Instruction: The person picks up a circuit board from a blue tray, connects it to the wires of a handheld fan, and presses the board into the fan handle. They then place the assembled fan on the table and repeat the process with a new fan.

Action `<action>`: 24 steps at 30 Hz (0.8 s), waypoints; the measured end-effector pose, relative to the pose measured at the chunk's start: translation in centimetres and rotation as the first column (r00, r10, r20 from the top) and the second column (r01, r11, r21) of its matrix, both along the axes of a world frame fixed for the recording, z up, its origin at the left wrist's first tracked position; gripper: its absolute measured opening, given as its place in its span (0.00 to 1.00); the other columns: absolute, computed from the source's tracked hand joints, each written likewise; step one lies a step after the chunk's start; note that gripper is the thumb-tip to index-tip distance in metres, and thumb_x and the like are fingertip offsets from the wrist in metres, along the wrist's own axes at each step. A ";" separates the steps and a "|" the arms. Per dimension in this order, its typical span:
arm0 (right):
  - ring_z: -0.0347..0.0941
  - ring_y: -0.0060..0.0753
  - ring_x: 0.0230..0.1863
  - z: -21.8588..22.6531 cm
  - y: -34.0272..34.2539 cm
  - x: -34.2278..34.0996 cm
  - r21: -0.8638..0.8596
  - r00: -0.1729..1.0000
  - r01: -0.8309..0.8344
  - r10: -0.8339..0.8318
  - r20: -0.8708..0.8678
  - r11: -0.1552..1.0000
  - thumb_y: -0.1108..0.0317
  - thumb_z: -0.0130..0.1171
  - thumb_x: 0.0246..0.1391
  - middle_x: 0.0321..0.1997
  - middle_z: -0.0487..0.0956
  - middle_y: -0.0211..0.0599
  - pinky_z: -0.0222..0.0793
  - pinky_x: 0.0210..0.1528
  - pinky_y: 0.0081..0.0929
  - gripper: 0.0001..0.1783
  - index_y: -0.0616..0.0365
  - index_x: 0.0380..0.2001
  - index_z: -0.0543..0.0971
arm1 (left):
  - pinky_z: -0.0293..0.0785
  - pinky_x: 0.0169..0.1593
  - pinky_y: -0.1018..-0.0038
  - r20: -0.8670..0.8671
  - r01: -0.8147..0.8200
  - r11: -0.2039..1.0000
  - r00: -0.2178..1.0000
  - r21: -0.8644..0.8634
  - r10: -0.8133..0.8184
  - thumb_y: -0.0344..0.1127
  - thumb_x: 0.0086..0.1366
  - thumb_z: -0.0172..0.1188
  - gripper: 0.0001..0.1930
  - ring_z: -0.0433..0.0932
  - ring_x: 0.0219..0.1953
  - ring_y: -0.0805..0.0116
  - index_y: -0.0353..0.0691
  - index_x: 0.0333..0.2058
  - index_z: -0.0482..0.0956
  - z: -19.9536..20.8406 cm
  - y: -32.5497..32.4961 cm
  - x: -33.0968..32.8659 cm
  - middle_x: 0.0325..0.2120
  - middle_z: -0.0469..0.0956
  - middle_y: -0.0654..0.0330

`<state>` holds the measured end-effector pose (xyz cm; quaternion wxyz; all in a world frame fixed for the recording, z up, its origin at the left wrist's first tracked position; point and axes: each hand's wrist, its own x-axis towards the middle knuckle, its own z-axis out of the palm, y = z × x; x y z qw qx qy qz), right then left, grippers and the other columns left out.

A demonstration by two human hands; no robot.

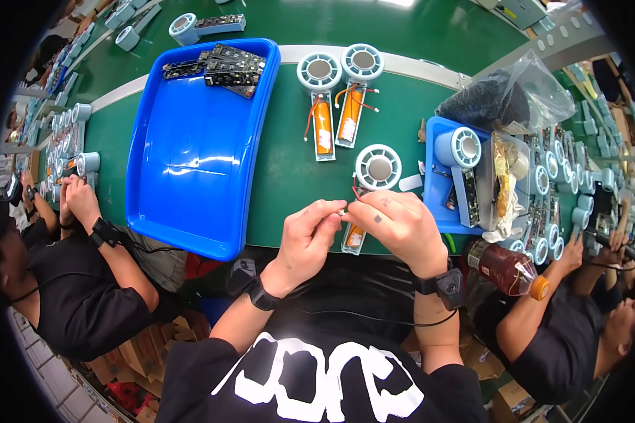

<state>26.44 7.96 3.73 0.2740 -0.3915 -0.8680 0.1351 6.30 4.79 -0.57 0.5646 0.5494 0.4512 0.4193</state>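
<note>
At the table's near edge, my left hand [308, 236] and my right hand [401, 229] meet fingertip to fingertip. Both are closed in a pinch around a small white wire connector [341, 212]. A thin red wire [356, 189] shows just above the right fingers. Under my right hand lies a light blue handheld fan body [378, 168] with a round ringed head. Its orange battery [355, 237] shows below the hand, while the middle of the body is covered. Farther back are two similar fan bodies [319, 70] [362, 62], each with an orange battery and loose wires.
A blue tray [183, 204] with several circuit boards [236, 67] stands at left. At right, a smaller blue bin [441, 218] holds a fan unit [458, 148]. Nearby are a clear bag of black material [508, 95] and a bottle [504, 268]. People work on both sides.
</note>
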 end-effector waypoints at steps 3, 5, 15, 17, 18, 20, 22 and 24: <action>0.82 0.34 0.33 -0.1 0.7 0.0 -0.004 0.999 -0.044 0.044 0.012 0.999 0.67 0.72 0.49 0.32 0.81 0.30 0.77 0.31 0.29 0.10 0.55 0.33 0.81 | 0.64 0.22 0.81 -0.019 0.016 0.996 1.000 0.083 -0.015 0.25 0.75 0.53 0.10 0.69 0.18 0.81 0.34 0.50 0.79 -0.6 0.0 -0.2 0.28 0.78 0.62; 0.82 0.34 0.33 -0.1 0.7 0.1 -0.006 0.998 -0.067 0.067 0.016 0.998 0.67 0.72 0.49 0.32 0.81 0.30 0.76 0.30 0.29 0.10 0.55 0.33 0.81 | 0.63 0.21 0.81 -0.030 0.024 0.992 0.999 0.125 -0.021 0.25 0.76 0.51 0.11 0.67 0.17 0.82 0.34 0.52 0.78 -0.7 -0.1 -0.2 0.28 0.77 0.62; 0.78 0.29 0.29 -0.4 0.9 0.5 0.074 0.991 -0.131 0.132 -0.010 0.989 0.73 0.65 0.44 0.26 0.74 0.28 0.75 0.26 0.28 0.10 0.56 0.33 0.78 | 0.73 0.32 0.72 -0.165 0.100 0.969 0.984 0.227 -0.063 0.20 0.70 0.55 0.09 0.78 0.28 0.61 0.29 0.47 0.79 0.6 0.4 0.1 0.31 0.79 0.53; 0.78 0.28 0.29 -0.3 0.8 0.6 0.079 0.991 -0.136 0.136 -0.004 0.988 0.72 0.65 0.44 0.26 0.74 0.28 0.75 0.26 0.28 0.11 0.56 0.33 0.78 | 0.77 0.37 0.68 -0.192 0.120 0.969 0.978 0.215 -0.078 0.20 0.69 0.57 0.08 0.82 0.33 0.52 0.27 0.46 0.79 0.9 0.5 0.1 0.33 0.81 0.48; 0.79 0.30 0.30 -0.2 0.8 0.7 0.048 0.991 -0.135 0.135 0.004 0.990 0.72 0.66 0.45 0.28 0.76 0.29 0.76 0.27 0.29 0.10 0.56 0.34 0.79 | 0.77 0.37 0.69 -0.184 0.122 0.971 0.979 0.206 -0.084 0.20 0.69 0.57 0.08 0.82 0.33 0.55 0.28 0.46 0.79 1.0 0.5 0.1 0.33 0.80 0.49; 0.81 0.34 0.32 -0.1 0.8 1.0 -0.016 0.991 -0.131 0.131 0.023 0.991 0.72 0.69 0.47 0.32 0.81 0.31 0.77 0.30 0.29 0.09 0.56 0.34 0.81 | 0.77 0.37 0.70 -0.166 0.129 0.974 0.981 0.187 -0.098 0.20 0.69 0.56 0.08 0.82 0.33 0.59 0.28 0.45 0.79 1.1 0.6 0.2 0.32 0.80 0.50; 0.81 0.34 0.31 0.0 1.0 0.7 -0.058 0.993 -0.118 0.117 -0.027 0.991 0.73 0.69 0.48 0.33 0.81 0.32 0.76 0.30 0.29 0.10 0.57 0.35 0.82 | 0.76 0.36 0.71 -0.134 0.108 0.991 0.986 0.083 -0.096 0.20 0.70 0.56 0.08 0.82 0.33 0.62 0.29 0.46 0.78 1.1 0.4 -0.2 0.32 0.80 0.51; 0.80 0.33 0.29 0.1 1.3 0.3 -0.138 0.987 -0.105 0.086 -0.135 0.985 0.73 0.69 0.50 0.34 0.82 0.34 0.75 0.29 0.28 0.10 0.59 0.38 0.83 | 0.75 0.36 0.73 -0.082 0.068 0.990 0.993 -0.127 -0.079 0.21 0.70 0.55 0.09 0.82 0.33 0.69 0.30 0.47 0.78 1.0 0.1 -0.3 0.32 0.81 0.55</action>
